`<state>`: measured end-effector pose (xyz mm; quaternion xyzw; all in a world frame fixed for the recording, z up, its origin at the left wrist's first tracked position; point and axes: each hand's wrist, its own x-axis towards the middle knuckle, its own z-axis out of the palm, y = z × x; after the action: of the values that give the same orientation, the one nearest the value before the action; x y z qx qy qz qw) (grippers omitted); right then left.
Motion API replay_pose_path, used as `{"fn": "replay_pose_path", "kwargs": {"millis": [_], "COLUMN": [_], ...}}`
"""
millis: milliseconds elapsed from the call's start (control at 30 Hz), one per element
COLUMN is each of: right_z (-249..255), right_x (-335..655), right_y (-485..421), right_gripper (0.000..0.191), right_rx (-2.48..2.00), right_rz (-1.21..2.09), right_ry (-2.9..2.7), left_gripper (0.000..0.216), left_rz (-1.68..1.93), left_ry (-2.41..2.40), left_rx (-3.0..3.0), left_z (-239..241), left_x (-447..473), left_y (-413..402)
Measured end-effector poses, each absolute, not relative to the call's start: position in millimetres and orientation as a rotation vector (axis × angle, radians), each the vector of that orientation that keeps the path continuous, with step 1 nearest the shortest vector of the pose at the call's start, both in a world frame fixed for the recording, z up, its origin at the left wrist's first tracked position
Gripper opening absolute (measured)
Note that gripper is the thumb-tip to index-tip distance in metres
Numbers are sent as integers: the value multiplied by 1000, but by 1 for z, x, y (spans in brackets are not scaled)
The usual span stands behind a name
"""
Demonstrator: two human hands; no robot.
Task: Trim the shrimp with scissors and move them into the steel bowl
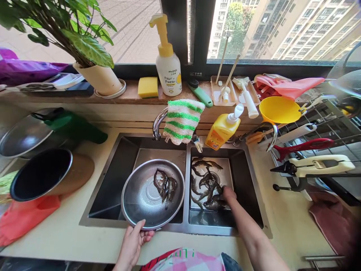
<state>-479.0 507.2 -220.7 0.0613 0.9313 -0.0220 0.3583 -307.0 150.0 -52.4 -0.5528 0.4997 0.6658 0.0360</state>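
My left hand [135, 241] grips the near rim of a round metal pan [138, 188], thumb on top and fingers curled beneath. A few dark raw shrimp [165, 186] lie inside the pan, which is held over the left basin [108, 195]. Down in the right basin [245, 180], my right hand [229, 194] reaches among several more shrimp [207, 184] spread on the bottom and around the drain. Its fingers are mostly hidden behind the hand, so whether they pinch a shrimp cannot be made out.
Behind the basins are a faucet [156, 128] draped with a striped cloth [184, 120] and a yellow soap bottle [222, 130]. A dark pot [81, 173] stands at left. Kitchen shears [318, 165] hang on the right-hand rack. A pump bottle [169, 71] and sponge [148, 87] occupy the sill.
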Motion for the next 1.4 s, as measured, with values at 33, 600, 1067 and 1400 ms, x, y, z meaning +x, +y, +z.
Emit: {"fn": "replay_pose_path", "kwargs": {"millis": [33, 600, 1067, 1400], "right_z": [-216, -137, -244, -262], "right_x": [-481, -460, -491, -507], "right_y": [508, 399, 402, 395], "right_gripper": [25, 24, 82, 44], "right_rx": [161, 284, 769, 882], "right_rz": [-94, -892, -471, -493], "right_ry": [2410, 2297, 2320, 2175], "left_gripper": [16, 21, 19, 21], "left_rz": [2051, 2066, 2018, 1969], "left_ry": [1532, 1571, 1525, 1466], "left_rx": [-1701, -1592, -1719, -1791], "left_z": [-53, -55, -55, -50], "left_x": [-307, -301, -306, -310], "left_y": [150, 139, 135, 137]}}
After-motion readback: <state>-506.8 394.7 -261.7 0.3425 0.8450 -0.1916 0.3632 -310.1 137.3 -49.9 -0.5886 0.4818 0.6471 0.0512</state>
